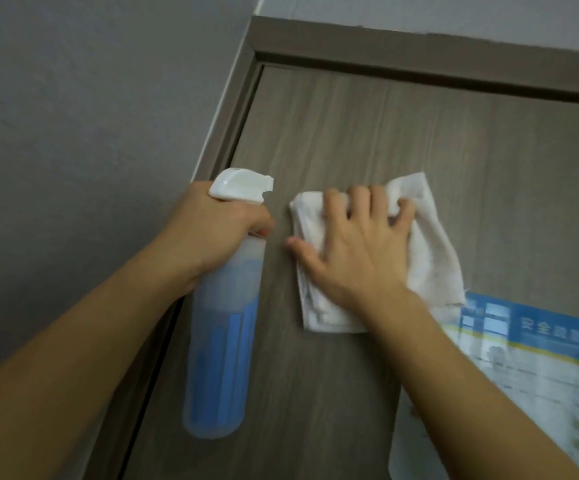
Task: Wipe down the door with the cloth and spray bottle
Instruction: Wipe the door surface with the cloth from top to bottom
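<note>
- Near the top left corner of the door (367, 126), the right hand (354, 244) presses a white cloth (430, 258) flat against the wood, fingers spread and slightly bent over its upper fold.
- The left hand (218, 230) grips the neck of a spray bottle (222, 334), fingers curled round it under the white trigger head, nozzle toward the door.
- The bottle holds blue liquid and hangs upright just beside the door frame (232, 109).
- A printed poster (530, 368) with a blue header is stuck to the door, its top edge touching the cloth's lower corner.
- A grey wall (73, 116) lies left of the frame.
</note>
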